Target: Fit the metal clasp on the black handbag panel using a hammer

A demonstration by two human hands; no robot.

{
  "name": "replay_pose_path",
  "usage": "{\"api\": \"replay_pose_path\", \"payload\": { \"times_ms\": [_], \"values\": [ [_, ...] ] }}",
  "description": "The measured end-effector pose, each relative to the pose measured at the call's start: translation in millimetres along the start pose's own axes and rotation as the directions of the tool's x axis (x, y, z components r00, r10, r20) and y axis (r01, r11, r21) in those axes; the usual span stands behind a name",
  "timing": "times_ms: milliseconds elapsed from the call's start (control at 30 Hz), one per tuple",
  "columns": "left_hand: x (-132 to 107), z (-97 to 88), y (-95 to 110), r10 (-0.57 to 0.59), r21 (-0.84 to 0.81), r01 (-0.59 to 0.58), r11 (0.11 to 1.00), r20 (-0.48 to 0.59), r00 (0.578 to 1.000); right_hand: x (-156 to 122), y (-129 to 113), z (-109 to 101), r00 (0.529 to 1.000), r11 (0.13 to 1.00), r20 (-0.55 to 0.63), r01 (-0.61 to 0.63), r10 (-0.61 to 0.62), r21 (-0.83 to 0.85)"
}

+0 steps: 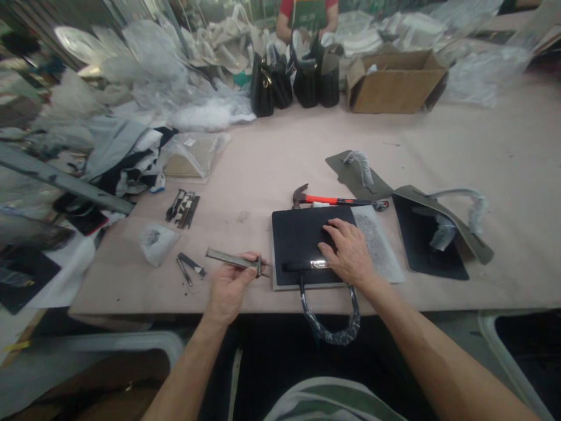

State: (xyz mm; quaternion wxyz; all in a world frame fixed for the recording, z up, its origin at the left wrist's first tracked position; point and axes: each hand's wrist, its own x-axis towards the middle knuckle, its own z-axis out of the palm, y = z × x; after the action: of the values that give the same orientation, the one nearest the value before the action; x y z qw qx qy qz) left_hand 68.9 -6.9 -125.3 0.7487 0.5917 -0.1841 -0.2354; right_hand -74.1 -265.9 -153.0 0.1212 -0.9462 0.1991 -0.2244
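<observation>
Where right hand (349,252) rests, black panel (298,235) beneath partly hidden.

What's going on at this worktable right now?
Someone's left hand holds a slim metal tool, its tip near the left edge of a black panel. Their right hand rests on that panel, whose plastic-wrapped handle reaches past the table's near edge. A hammer with a red-and-black grip lies just beyond the panel. Across the table, another person is behind a row of black bags.
</observation>
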Motion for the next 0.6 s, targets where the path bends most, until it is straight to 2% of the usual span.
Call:
{"api": "replay_pose_path", "payload": {
  "times_ms": [133, 400, 600],
  "values": [
    [5, 17.9, -14, 0.153, 0.14, -0.174, 0.975, 0.153, 0.976, 0, 0, 0, 1.0, 1.0, -0.007, 0.0, 0.0, 0.007],
    [6, 23.6, -32, 0.202, 0.208, -0.243, 0.947, 0.202, 0.958, 0, -1, 0, 1.0, 1.0, -0.021, -0.009, 0.009, 0.008],
    [10, 25.2, -35, 0.335, 0.316, -0.402, 0.859, 0.247, 0.909, 0, -2, 0, 1.0, 1.0, -0.013, -0.014, 0.014, 0.012]
  ]
}}
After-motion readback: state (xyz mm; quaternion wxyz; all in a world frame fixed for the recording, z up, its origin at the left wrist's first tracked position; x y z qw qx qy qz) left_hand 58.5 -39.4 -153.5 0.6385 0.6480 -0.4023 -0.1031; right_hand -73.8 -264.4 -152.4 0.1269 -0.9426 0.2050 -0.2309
